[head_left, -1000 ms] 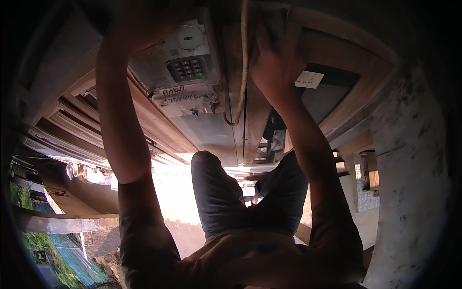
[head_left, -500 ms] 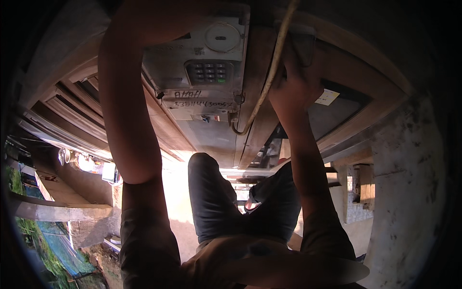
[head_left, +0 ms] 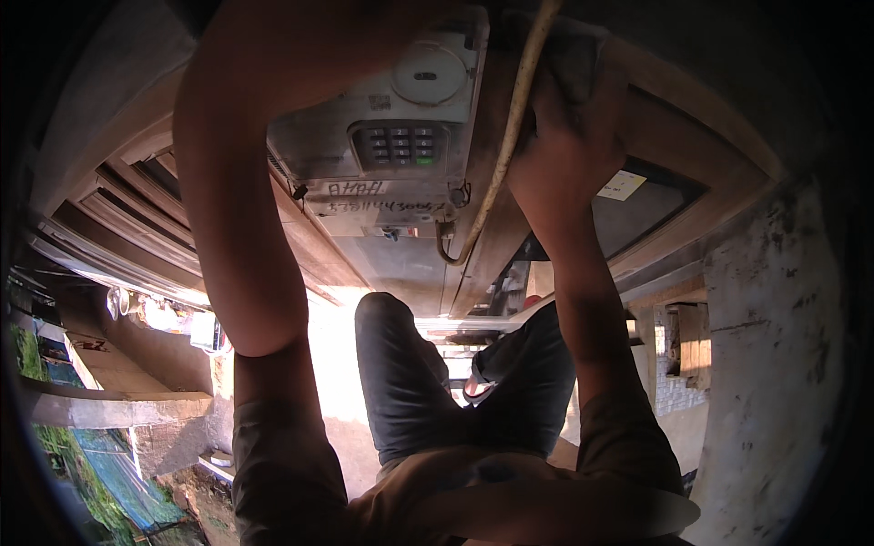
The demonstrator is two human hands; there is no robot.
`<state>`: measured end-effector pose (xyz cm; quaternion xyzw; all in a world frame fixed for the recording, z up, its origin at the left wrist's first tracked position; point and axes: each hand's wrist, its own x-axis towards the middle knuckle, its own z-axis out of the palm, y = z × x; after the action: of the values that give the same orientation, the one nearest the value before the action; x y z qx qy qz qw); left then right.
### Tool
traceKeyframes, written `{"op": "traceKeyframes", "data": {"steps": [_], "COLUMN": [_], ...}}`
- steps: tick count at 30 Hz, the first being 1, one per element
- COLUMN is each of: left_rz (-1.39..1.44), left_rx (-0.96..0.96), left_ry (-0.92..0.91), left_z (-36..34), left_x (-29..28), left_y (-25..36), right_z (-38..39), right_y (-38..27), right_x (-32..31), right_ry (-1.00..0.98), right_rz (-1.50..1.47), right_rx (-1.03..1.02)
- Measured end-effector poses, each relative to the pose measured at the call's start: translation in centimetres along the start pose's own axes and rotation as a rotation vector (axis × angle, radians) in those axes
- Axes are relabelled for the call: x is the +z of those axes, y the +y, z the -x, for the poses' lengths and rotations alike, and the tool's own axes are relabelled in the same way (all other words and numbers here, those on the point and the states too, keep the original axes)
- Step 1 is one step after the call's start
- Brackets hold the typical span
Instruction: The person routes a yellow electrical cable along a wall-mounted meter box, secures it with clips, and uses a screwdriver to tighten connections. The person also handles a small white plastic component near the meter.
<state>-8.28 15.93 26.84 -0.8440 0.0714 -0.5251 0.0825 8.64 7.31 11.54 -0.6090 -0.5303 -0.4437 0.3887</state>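
A grey electricity meter [head_left: 319, 146] with a small keypad [head_left: 401, 146] and a round dial is mounted on brown wood in front of me. My left arm rises along the meter's left side and bends across its upper part. My left hand [head_left: 387, 32] is dark at the top edge, its fingers lost in shadow. A pale yellow cable [head_left: 512, 127] runs down right of the meter and hooks back up under it. Right of this cable, my right hand [head_left: 569, 168] is raised, fingers upward and closed around a dark object [head_left: 572, 68] too dim to name.
A dark glazed panel [head_left: 628, 218] with a yellow label [head_left: 621, 186] lies behind my right wrist. Brown louvred slats [head_left: 127, 218] are on the left, and a stained pale wall [head_left: 765, 364] stands at right. My bent knees [head_left: 391, 337] are below the meter.
My left forearm has come slightly lower across the meter's top. My right hand has shifted a little, with its fingers now wider around the dark object. The view has tilted slightly.
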Motion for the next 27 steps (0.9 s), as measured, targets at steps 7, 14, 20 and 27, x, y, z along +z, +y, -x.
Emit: {"op": "traceKeyframes", "data": {"steps": [7, 14, 20, 27], "left_rz": [-0.089, 0.074, -0.08, -0.002], "left_rx": [-0.063, -0.081, -0.185, -0.201], "left_ry": [-0.403, -0.275, -0.42, -0.396], "left_z": [0.3, 0.7, 0.3, -0.8], "left_x": [-1.7, -0.8, -1.4, -1.6], "left_y": [0.8, 0.5, 0.9, 3.2], "right_z": [0.0, -0.1, -0.3, 0.0], "right_y": [-0.4, -0.7, -0.5, -0.7], "right_x": [0.5, 0.5, 0.2, 0.0], "right_ry": [0.098, 0.145, 0.169, 0.128], "right_rz": [-0.006, -0.079, -0.037, -0.121], "right_rx": [-0.034, -0.039, -0.03, 0.036]}}
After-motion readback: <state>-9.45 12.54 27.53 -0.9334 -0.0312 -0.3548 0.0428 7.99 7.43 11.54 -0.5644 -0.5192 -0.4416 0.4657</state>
